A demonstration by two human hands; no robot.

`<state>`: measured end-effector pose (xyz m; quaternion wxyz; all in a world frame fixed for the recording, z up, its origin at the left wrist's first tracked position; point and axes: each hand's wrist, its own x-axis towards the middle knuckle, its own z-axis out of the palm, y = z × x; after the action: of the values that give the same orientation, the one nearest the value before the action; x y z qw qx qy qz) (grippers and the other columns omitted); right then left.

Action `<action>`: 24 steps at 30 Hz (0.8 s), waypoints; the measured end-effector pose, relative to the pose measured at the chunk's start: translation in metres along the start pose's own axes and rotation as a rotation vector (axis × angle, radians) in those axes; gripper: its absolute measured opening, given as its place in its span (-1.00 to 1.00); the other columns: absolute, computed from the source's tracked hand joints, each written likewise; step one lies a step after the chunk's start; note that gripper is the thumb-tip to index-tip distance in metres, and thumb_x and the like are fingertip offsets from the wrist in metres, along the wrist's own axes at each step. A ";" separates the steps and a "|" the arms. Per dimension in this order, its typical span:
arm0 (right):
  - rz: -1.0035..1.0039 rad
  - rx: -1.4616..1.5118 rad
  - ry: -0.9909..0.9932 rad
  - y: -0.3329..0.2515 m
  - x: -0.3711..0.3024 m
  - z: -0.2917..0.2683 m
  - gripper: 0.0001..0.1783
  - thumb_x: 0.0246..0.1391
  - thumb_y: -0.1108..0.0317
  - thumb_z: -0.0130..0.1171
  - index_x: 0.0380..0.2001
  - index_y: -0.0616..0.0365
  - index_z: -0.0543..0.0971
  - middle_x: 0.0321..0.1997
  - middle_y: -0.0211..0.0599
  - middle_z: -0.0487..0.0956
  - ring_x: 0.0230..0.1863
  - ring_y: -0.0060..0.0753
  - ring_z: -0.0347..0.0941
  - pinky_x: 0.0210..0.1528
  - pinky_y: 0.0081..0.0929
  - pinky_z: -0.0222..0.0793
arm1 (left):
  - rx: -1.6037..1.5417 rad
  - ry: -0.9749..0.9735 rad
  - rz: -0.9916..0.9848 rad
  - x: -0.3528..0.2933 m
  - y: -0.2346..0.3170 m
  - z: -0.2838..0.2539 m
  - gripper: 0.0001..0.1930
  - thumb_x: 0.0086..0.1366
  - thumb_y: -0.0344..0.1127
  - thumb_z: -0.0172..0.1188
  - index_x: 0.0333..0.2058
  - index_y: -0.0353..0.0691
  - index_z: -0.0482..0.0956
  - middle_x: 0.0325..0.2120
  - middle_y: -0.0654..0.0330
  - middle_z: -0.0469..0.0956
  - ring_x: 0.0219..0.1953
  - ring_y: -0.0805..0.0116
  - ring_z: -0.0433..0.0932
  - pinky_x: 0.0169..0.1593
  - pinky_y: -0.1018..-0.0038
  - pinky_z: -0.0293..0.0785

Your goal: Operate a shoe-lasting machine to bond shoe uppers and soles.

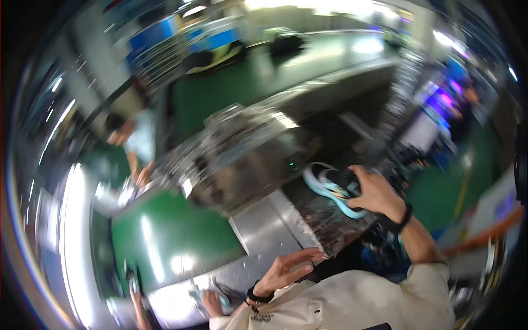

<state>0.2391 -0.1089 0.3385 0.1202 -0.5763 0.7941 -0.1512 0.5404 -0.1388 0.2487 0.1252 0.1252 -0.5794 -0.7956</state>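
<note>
A sports shoe, dark on top with a pale blue and white sole, lies on its side over a dark, worn work surface. My right hand has its fingers and thumb closed around one end of the shoe. Closer to my body, my left hand has its fingers stretched out and holds nothing; it is beside the edge of a metal plate. Motion blur softens the finer details of the shoe.
Ahead stands a metal machine with a small green light. A green conveyor belt runs to the left, and a person works beyond it. Another person's hand touches a pale blue item at lower left. A silvery duct rises at right.
</note>
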 end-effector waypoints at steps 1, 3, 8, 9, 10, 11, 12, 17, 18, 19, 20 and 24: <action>0.114 -0.021 -0.008 0.004 -0.003 0.006 -0.12 -0.31 0.18 0.39 0.14 0.19 0.29 -0.17 0.24 0.55 -0.08 0.25 0.50 0.00 -0.10 0.40 | 0.025 -0.054 -0.014 0.004 0.003 -0.005 -0.51 0.34 -0.44 0.12 0.22 -0.41 0.28 0.10 -0.04 0.46 0.21 0.16 0.38 0.24 0.26 0.33; 0.062 0.011 0.067 0.005 -0.007 0.013 -0.18 -0.26 0.17 0.35 0.11 0.21 0.29 -0.28 0.18 0.58 -0.16 0.23 0.53 -0.07 -0.07 0.42 | -0.125 -0.181 -0.005 0.016 0.008 -0.006 -0.56 0.34 -0.43 0.16 0.17 -0.37 0.37 0.04 0.03 0.52 0.12 0.25 0.47 0.22 0.32 0.32; 0.093 0.031 0.343 -0.010 -0.030 0.026 -0.21 -0.26 0.20 0.37 0.08 0.21 0.31 -0.32 0.12 0.59 -0.22 0.18 0.55 -0.14 -0.05 0.44 | -0.043 -0.121 0.095 0.051 0.013 0.009 -0.68 0.32 -0.42 0.15 0.01 -0.45 0.50 -0.12 -0.04 0.59 -0.03 0.14 0.56 0.11 0.22 0.46; 0.131 0.016 0.341 -0.009 -0.045 0.029 -0.21 -0.26 0.20 0.37 0.08 0.21 0.31 -0.32 0.12 0.59 -0.22 0.18 0.55 -0.14 -0.05 0.44 | -0.029 -0.065 0.142 0.054 0.013 0.015 -0.66 0.32 -0.37 0.17 0.02 -0.44 0.49 -0.09 -0.03 0.57 -0.04 0.14 0.56 0.08 0.21 0.48; 0.163 0.172 0.464 -0.006 -0.065 0.032 -0.20 -0.29 0.20 0.39 0.07 0.22 0.33 -0.29 0.13 0.60 -0.20 0.19 0.55 -0.11 -0.09 0.45 | -0.021 -0.088 0.139 0.054 0.014 0.023 -0.66 0.32 -0.37 0.17 0.02 -0.44 0.49 -0.09 -0.03 0.57 -0.04 0.14 0.56 0.08 0.21 0.48; 0.235 0.309 0.562 -0.002 -0.090 0.033 -0.19 -0.31 0.20 0.41 0.07 0.23 0.34 -0.27 0.13 0.60 -0.18 0.20 0.55 -0.09 -0.13 0.45 | -0.001 0.077 0.242 0.053 0.014 0.033 -0.57 0.33 -0.29 0.18 0.09 -0.42 0.42 0.00 -0.04 0.51 0.01 0.13 0.52 0.11 0.21 0.44; 0.274 0.460 0.689 -0.001 -0.119 0.036 -0.16 -0.38 0.25 0.47 0.06 0.22 0.36 -0.22 0.03 0.62 -0.13 0.07 0.57 -0.01 -0.25 0.45 | 0.021 0.230 0.347 0.052 0.015 0.045 -0.48 0.34 -0.20 0.18 0.16 -0.41 0.35 0.08 -0.05 0.44 0.07 0.13 0.49 0.14 0.21 0.41; 0.363 0.971 1.055 -0.023 -0.285 0.052 -0.04 -0.29 0.34 0.55 0.19 0.26 0.24 0.09 -0.27 0.44 0.10 -0.46 0.34 0.21 -0.46 0.22 | -0.087 -0.304 0.435 0.068 0.000 0.161 -0.32 0.36 -0.23 0.15 0.31 -0.37 0.05 0.20 -0.03 0.26 0.17 0.12 0.37 0.17 0.34 0.31; 0.286 0.972 1.198 -0.031 -0.320 0.056 -0.04 -0.29 0.34 0.54 0.19 0.24 0.24 0.10 -0.26 0.42 0.13 -0.46 0.32 0.22 -0.45 0.20 | -0.085 -0.401 0.305 0.063 -0.011 0.191 -0.36 0.35 -0.26 0.15 0.29 -0.36 0.10 0.15 0.02 0.33 0.11 0.20 0.40 0.14 0.37 0.33; 0.154 0.952 1.266 -0.037 -0.354 0.061 -0.05 -0.29 0.34 0.54 0.20 0.21 0.24 0.12 -0.25 0.40 0.15 -0.45 0.29 0.24 -0.44 0.19 | -0.103 -0.502 0.195 0.053 -0.022 0.220 -0.40 0.34 -0.30 0.15 0.26 -0.35 0.14 0.09 0.06 0.39 0.06 0.27 0.44 0.11 0.39 0.36; 0.320 0.776 1.317 -0.043 -0.391 0.066 -0.05 -0.30 0.36 0.52 0.20 0.16 0.25 0.16 -0.26 0.35 0.19 -0.46 0.25 0.25 -0.45 0.16 | -0.159 -0.550 0.079 0.039 -0.033 0.248 -0.47 0.33 -0.36 0.13 0.21 -0.33 0.20 -0.02 0.16 0.46 -0.04 0.41 0.46 0.06 0.43 0.37; 0.710 0.585 1.683 -0.054 -0.533 0.089 -0.26 -0.31 0.40 0.44 0.07 0.16 0.42 -0.04 -0.32 0.49 0.02 -0.48 0.39 0.12 -0.49 0.28 | 0.116 -0.892 0.005 -0.014 -0.077 0.377 -0.48 0.33 -0.33 0.14 0.21 -0.34 0.26 -0.05 0.19 0.48 -0.04 0.46 0.44 0.06 0.50 0.34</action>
<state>0.4822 0.3733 0.2857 -0.3116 0.0481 0.6793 -0.6627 0.4195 0.2244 0.2882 -0.1423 -0.2247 -0.6206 -0.7376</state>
